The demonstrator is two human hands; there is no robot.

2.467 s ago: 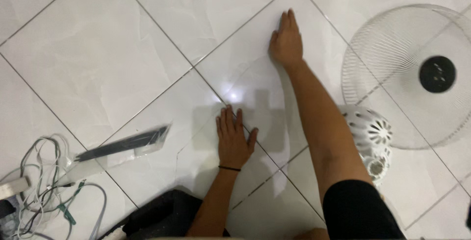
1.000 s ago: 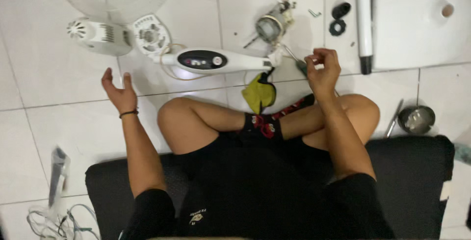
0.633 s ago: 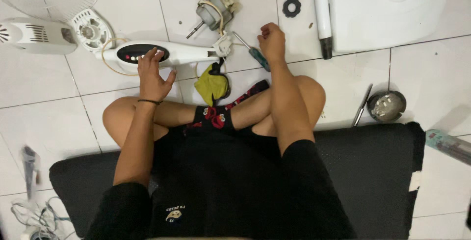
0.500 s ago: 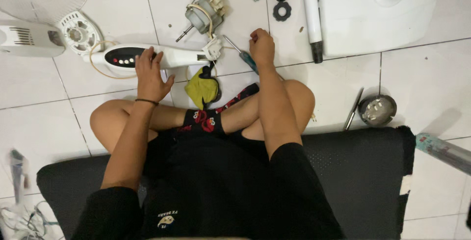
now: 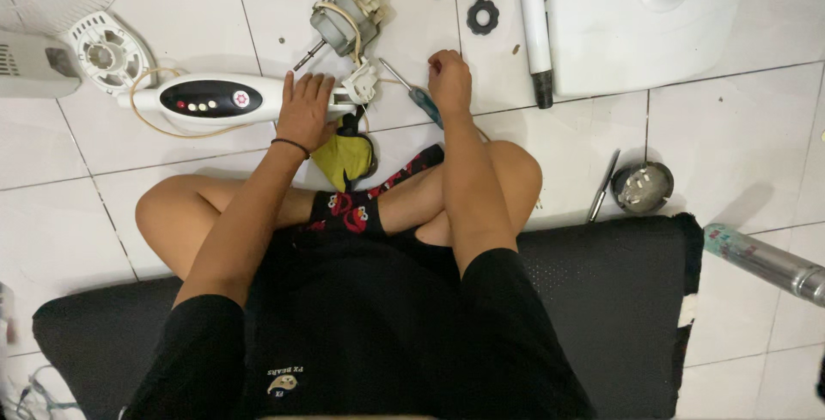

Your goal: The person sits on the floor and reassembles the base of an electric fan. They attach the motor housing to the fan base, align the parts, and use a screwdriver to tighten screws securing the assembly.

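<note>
— Hands first: what do we see?
— We see our left hand [image 5: 305,111] lying flat, fingers spread, on the white fan control housing [image 5: 215,99]. Our right hand [image 5: 450,82] is curled, fingertips pinching the screwdriver [image 5: 414,94] by its blue handle.
— And the housing?
— Long, white, with a dark button panel, on the tile beside the fan motor [image 5: 344,21].

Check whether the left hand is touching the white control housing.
Touching. The head view shows the left hand lying flat on the right end of the white control housing, fingers spread over its top, with no gap visible.
</note>
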